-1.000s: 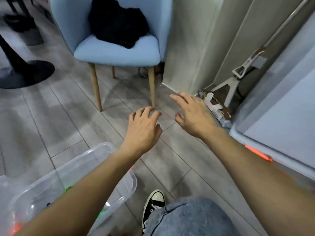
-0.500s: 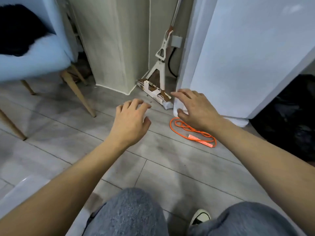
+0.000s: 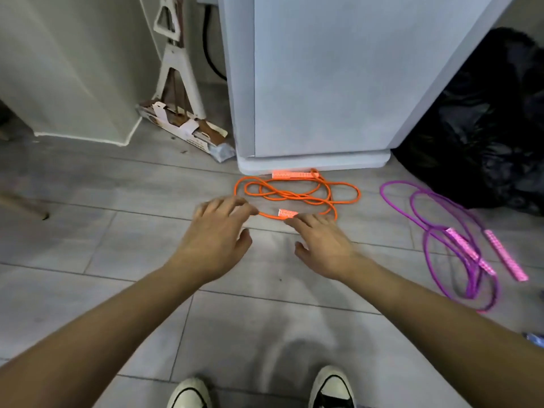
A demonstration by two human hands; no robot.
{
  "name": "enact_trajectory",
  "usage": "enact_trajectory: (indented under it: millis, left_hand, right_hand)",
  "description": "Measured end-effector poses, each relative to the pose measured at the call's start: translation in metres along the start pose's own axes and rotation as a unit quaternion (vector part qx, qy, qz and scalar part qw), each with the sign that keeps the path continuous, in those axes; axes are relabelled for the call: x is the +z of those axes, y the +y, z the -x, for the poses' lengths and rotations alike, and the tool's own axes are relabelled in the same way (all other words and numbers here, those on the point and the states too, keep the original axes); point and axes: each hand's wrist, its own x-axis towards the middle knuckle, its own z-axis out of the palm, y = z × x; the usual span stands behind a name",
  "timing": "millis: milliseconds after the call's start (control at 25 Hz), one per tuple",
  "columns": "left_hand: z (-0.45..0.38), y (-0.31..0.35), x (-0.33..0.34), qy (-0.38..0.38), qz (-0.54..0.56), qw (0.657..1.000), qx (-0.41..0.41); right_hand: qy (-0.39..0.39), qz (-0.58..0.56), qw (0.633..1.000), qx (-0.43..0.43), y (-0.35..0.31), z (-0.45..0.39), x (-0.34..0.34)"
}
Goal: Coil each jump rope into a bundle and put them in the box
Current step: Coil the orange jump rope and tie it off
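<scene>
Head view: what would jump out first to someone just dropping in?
The orange jump rope, tangled on the floor against the white cabinet, with the left hand and right hand spread open just short of it. Right of it, a purple jump rope sprawls beside a black bag.

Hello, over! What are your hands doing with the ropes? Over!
Left hand and right hand open, over orange rope. Nothing gripped. Purple rope loose on floor. Nothing blocking.
</scene>
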Motion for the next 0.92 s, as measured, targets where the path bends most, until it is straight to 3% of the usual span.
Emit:
enact_trajectory:
  millis: [160, 400, 560, 640, 920]
  left_hand:
    - [-0.011, 0.0, 0.058, -0.065, 0.013, 0.998, 0.01]
    - [-0.001, -0.02, 0.094, -0.112, 0.03, 0.993, 0.006]
    - [0.011, -0.032, 0.103, -0.131, 0.028, 0.991, -0.015]
    - [0.014, -0.033, 0.108, -0.135, 0.028, 0.99, -0.017]
    - [0.031, -0.009, 0.129, -0.159, 0.014, 0.987, 0.024]
  right_hand:
    - [-0.049, -0.009, 0.998, 0.042, 0.032, -0.008, 0.057]
    - [-0.091, 0.072, 0.985, 0.13, 0.086, -0.069, 0.1]
    - [-0.182, 0.045, 0.957, 0.221, 0.118, -0.099, 0.122]
    - [-0.192, 0.032, 0.96, 0.2, 0.117, -0.094, 0.133]
    - [-0.143, -0.007, 0.99, -0.014, 0.035, 0.009, 0.181]
